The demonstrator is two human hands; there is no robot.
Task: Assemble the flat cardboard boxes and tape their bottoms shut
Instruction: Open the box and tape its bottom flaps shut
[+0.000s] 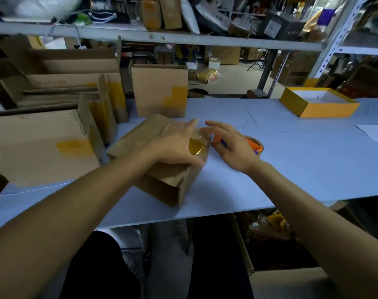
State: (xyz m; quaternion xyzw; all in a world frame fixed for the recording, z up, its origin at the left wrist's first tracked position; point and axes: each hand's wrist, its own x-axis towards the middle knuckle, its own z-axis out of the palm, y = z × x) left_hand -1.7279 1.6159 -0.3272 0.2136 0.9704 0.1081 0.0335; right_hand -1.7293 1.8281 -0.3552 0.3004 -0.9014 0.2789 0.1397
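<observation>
A small cardboard box is lying bottom-up and a little tilted on the table, near its front edge and between the person's two arms. A strip of yellowish tape is showing at the box's far right corner, running over the edge. The left hand is resting flat on top of the box, fingers straight and pressing down, with the fingertips reaching toward the tape. The right hand is hovering just beside the box's right end, fingers spread and relaxed, holding nothing; it is partly covering an orange tape dispenser that is lying on the table right behind it.

To the left, several assembled boxes with yellow tape patches are standing in a row, and one more upright box is sitting just behind the one being handled. At the far right of the table a shallow yellow tray box is sitting open, well apart from the hands. Metal shelves crowded with goods are running across the back.
</observation>
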